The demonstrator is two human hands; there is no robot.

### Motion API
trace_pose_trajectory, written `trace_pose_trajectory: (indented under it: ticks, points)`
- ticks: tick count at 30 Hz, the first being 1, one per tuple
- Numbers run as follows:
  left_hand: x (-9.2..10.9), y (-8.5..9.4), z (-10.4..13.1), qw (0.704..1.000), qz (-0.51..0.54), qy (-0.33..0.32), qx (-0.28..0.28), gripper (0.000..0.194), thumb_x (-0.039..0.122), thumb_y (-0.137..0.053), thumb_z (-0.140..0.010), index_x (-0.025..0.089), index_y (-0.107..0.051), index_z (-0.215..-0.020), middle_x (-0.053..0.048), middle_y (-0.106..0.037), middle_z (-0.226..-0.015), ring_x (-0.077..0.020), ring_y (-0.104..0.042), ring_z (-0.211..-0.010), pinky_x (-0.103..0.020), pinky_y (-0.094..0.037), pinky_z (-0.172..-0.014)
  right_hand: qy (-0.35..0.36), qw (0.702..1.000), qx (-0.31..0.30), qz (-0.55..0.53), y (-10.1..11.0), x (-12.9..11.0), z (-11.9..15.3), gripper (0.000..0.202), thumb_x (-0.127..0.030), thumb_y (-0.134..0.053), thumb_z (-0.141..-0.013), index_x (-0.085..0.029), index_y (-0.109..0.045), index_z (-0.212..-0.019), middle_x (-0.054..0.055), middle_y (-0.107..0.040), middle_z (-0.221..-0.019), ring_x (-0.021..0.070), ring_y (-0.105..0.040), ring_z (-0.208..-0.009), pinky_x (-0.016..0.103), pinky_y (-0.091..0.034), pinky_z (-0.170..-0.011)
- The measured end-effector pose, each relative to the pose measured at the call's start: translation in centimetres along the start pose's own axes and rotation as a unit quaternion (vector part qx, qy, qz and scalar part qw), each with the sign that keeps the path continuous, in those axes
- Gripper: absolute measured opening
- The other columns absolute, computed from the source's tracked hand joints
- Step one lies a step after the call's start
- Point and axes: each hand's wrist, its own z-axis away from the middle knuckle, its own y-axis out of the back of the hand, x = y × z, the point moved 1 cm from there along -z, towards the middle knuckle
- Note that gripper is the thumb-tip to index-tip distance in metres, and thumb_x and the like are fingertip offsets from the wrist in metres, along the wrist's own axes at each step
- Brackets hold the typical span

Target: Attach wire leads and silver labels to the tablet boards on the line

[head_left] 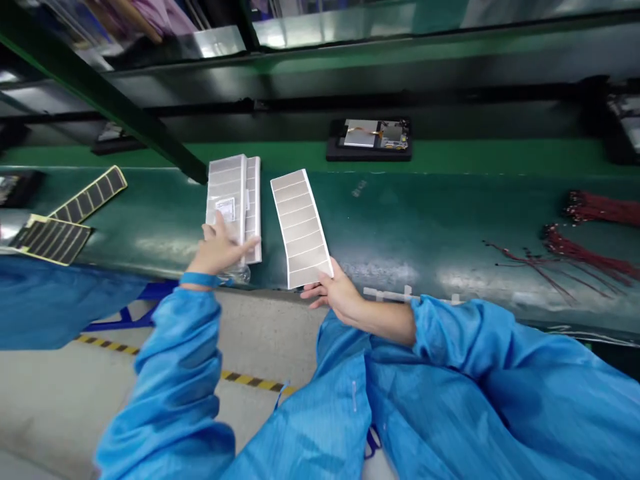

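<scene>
My right hand (341, 293) grips the lower corner of a sheet of grey adhesive labels (301, 230), thumb on top and fingers beneath. The sheet is tilted and divided into several strips by white lines. My left hand (217, 248) lies with fingers spread on a stack of similar sheets in a clear plastic bag (227, 180), which bears a small white printed label (225, 209). Another stack of label sheets (254, 220) shows partly from under the bag's right side. A blue band (200, 279) circles my left wrist.
A black tray (367, 155) holding an opened electronic device (375, 135) sits on the green strip behind. Red wire bundles (595, 250) lie at right. Dark label sheets (57, 239) lie at left, near a green post (110, 93). The bench's front edge runs before me.
</scene>
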Motion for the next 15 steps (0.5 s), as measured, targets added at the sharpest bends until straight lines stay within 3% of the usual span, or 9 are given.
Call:
trace_pose_trajectory:
  ticks: [2,5,7,9,10,12,14,15]
  points:
    - [1.6,-1.3,-0.2,0.999,-0.027,0.02,-0.002,0.133,0.083,-0.072,-0.078,0.01,-0.011,-0.171,-0.04,-0.007,-0.171,-0.0679,-0.03,-0.148,-0.082,-0.032,-0.113,-0.004,0.999,-0.02,0.024,-0.8,0.6,0.0,0.04,-0.016,-0.038,-0.109,-0.029,-0.034,-0.147,-0.001,-0.069,-0.089,0.0146,-0.077,-0.075,0.018,-0.056,-0.048]
    - [0.9,-1.7,-0.9,0.999,-0.046,0.012,-0.014,0.12,0.077,-0.072,-0.082,0.021,-0.017,-0.172,-0.032,-0.011,-0.174,-0.0684,-0.03,-0.148,-0.081,-0.034,-0.112,-0.044,0.986,-0.111,0.12,-0.4,-0.1,0.5,0.066,-0.011,-0.057,-0.098,-0.031,-0.027,-0.153,-0.004,-0.069,-0.089,0.015,-0.076,-0.071,0.02,-0.058,-0.048]
    - [-1.0,-0.9,-1.3,0.999,-0.039,-0.014,-0.016,0.113,0.079,-0.068,-0.082,0.023,-0.025,-0.171,-0.027,-0.014,-0.176,-0.0678,-0.03,-0.149,-0.082,-0.035,-0.113,-0.079,0.96,-0.172,0.205,1.8,-2.4,0.9,0.071,-0.01,-0.062,-0.094,-0.028,-0.031,-0.155,-0.003,-0.071,-0.083,0.0152,-0.073,-0.062,0.021,-0.057,-0.048]
    - [-2.3,0.3,-1.5,0.999,-0.025,-0.021,0.011,0.118,0.083,-0.068,-0.077,0.016,-0.034,-0.167,-0.029,-0.019,-0.174,-0.0684,-0.029,-0.149,-0.084,-0.032,-0.113,-0.07,0.938,-0.175,0.291,5.8,-6.6,1.0,0.052,-0.013,-0.06,-0.096,-0.022,-0.049,-0.145,0.001,-0.074,-0.081,0.015,-0.071,-0.058,0.021,-0.055,-0.047]
    - [-2.3,1.0,-1.4,0.999,-0.021,-0.027,0.032,0.123,0.086,-0.065,-0.075,0.01,-0.033,-0.167,-0.033,-0.02,-0.173,-0.0676,-0.026,-0.151,-0.085,-0.03,-0.115,-0.035,0.931,-0.137,0.335,8.2,-9.3,0.8,0.038,-0.014,-0.059,-0.096,-0.019,-0.059,-0.134,0.004,-0.076,-0.082,0.0149,-0.071,-0.059,0.02,-0.054,-0.047]
    - [-0.1,2.5,-0.9,0.994,-0.008,-0.069,0.079,0.125,0.088,-0.057,-0.078,0.004,-0.028,-0.167,-0.033,-0.024,-0.171,-0.059,-0.023,-0.158,-0.08,-0.026,-0.122,0.067,0.909,0.01,0.41,13.6,-15.4,0.1,0.025,-0.01,-0.061,-0.092,-0.016,-0.07,-0.115,0.008,-0.079,-0.089,0.0169,-0.073,-0.068,0.021,-0.055,-0.051]
    - [5.2,3.7,-0.2,0.98,0.051,-0.163,0.105,0.106,0.082,-0.049,-0.088,0.016,-0.028,-0.168,-0.02,-0.035,-0.172,-0.0447,-0.032,-0.159,-0.067,-0.031,-0.128,0.167,0.846,0.196,0.467,18.4,-21.7,-1.2,0.023,-0.006,-0.062,-0.088,-0.015,-0.075,-0.105,0.011,-0.081,-0.099,0.0225,-0.077,-0.086,0.028,-0.062,-0.068]
    - [8.8,4.0,-0.1,0.962,0.113,-0.224,0.105,0.09,0.074,-0.051,-0.093,0.025,-0.035,-0.166,-0.012,-0.043,-0.169,-0.0404,-0.043,-0.154,-0.063,-0.036,-0.127,0.198,0.821,0.254,0.471,20.3,-24.6,-2.0,0.026,-0.006,-0.059,-0.09,-0.014,-0.075,-0.109,0.015,-0.079,-0.113,0.026,-0.076,-0.104,0.033,-0.063,-0.083]
